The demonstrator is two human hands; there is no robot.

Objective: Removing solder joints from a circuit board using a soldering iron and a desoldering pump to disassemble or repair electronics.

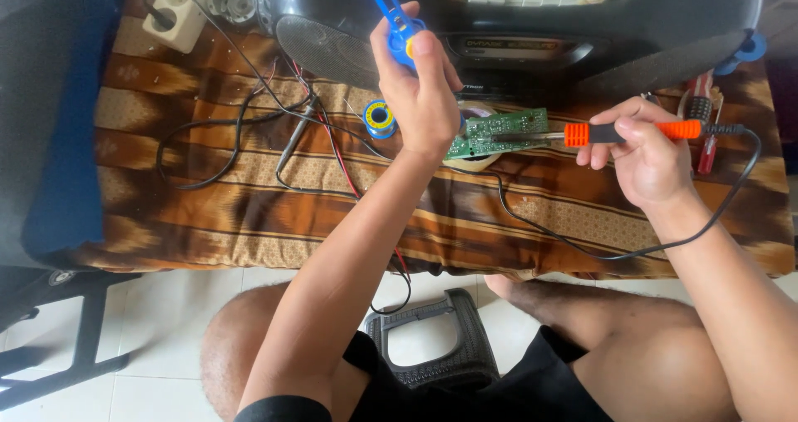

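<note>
My left hand (422,89) is raised over the table and grips a blue desoldering pump (391,14) with a yellow button under the thumb. My right hand (640,152) holds a soldering iron by its orange-and-black handle (632,131). The iron's metal tip lies across a green circuit board (499,131), which rests on a roll of tape. The iron's black cord (731,206) loops off the right and back across the cloth. A small spool of solder (380,118) sits just left of my left hand.
An opened black radio cassette player (582,31) fills the back of the table. A brown patterned cloth (249,214) covers the table. Black and red probe leads (291,139) trail left. A white power socket (173,13) sits far left. Red-handled tools (705,131) lie right. A grey stool (432,339) stands below.
</note>
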